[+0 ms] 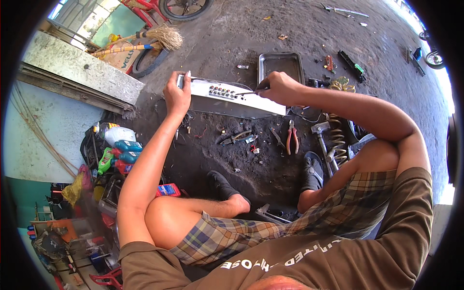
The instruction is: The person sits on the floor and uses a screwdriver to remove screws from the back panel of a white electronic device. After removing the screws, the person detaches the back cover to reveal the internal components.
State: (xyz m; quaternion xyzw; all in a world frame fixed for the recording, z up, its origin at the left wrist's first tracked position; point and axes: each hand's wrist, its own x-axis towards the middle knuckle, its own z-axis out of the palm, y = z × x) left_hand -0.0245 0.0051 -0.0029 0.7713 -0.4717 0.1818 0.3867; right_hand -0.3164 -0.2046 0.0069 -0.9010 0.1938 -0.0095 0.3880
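A flat electronic unit (263,104) with a pale panel and a cluster of coloured round sockets stands on the dark ground in front of me. My left hand (178,95) grips its left end, thumb pointing up along the edge. In my right hand (280,89) is a thin dark-handled tool that looks like a screwdriver (246,93). Its slim shaft points left at the panel, just right of the sockets. Whether the tip sits on a screw is too small to tell. Nearer my feet lie red-handled pliers (292,138) and another pair of pliers (237,138).
Behind the unit lies a metal tray (261,65); a green circuit board (353,66) is further right. A hammer (323,133) and coil spring (337,137) lie beside my right foot. Bottles (126,146) crowd the left, below a low wall (77,67). A straw broom (164,36) rests beyond.
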